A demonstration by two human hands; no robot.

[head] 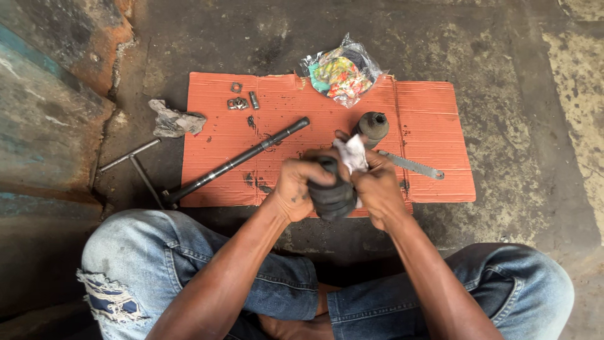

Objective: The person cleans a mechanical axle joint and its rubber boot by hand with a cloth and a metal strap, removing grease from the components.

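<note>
The person sits cross-legged on the concrete floor [516, 189] at the near edge of an orange cardboard sheet [428, 113]. Both hands meet over the middle of that near edge. The left hand [296, 189] is wrapped around a black ribbed rubber boot [332, 196], fingers curled tight on its side. The right hand [377, 189] closes against the boot's other side and pinches a small white rag [352, 152] at the boot's top opening, fingers folded on the cloth.

The boot looks greasy, so it could slip out of the grip and drop onto the dirty floor just short of the cardboard, picking up grit. The rag could also tear or leave lint inside the opening if pushed hard.

A second dark rubber boot [372, 126] stands just beyond the hands. A saw blade [415, 165] lies to its right, teeth exposed, close enough to catch a knuckle. A long black steel shaft [239, 160] crosses the cardboard's left half, and small metal nuts [239, 101] sit near the far left corner. A plastic bag [343, 70] rests on the far edge, a crumpled grey cloth [173, 119] and a T-handle wrench [135, 165] off the left edge.
</note>
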